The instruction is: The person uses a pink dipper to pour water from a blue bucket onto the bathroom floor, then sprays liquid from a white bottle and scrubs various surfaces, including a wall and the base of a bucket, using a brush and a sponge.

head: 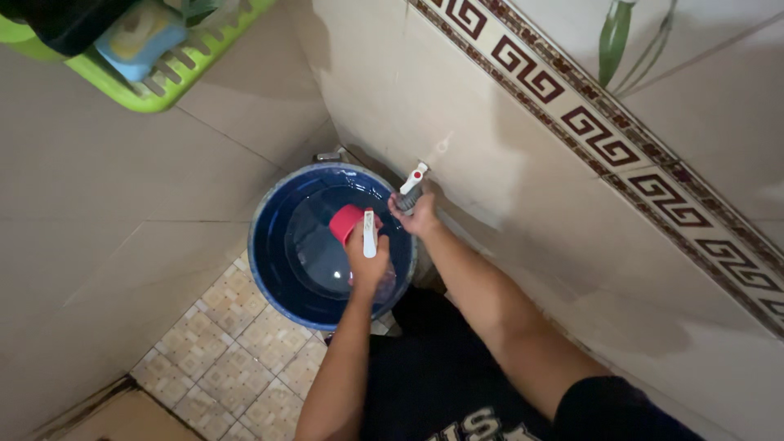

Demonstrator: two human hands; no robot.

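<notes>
Head view looked straight down into a tiled corner, where a dark blue bucket [278, 282] stood on the small patterned floor tiles [237, 359], close against the beige wall [506, 131], with water in it. The left hand [367, 260] hung over the bucket's far side, its grip closed around a spray bottle: the white trigger head [369, 233] stood up between the fingers, and the clear body below the hand was hard to make out against the water. Just beside that hand, touching or nearly touching it, a red scoop [345, 222] sat over the water. The right hand [418, 216] reached to the wall tap [412, 184], a grey fitting with a white lever and a red spot, and its fingers were wrapped about the tap's lower end, so the grip was narrow and closed on the tap. A band of dark key-pattern tile [604, 139] ran slantwise along the wall. In the upper left corner a green plastic basket [175, 82] hung, holding a blue and yellow object [139, 37].
</notes>
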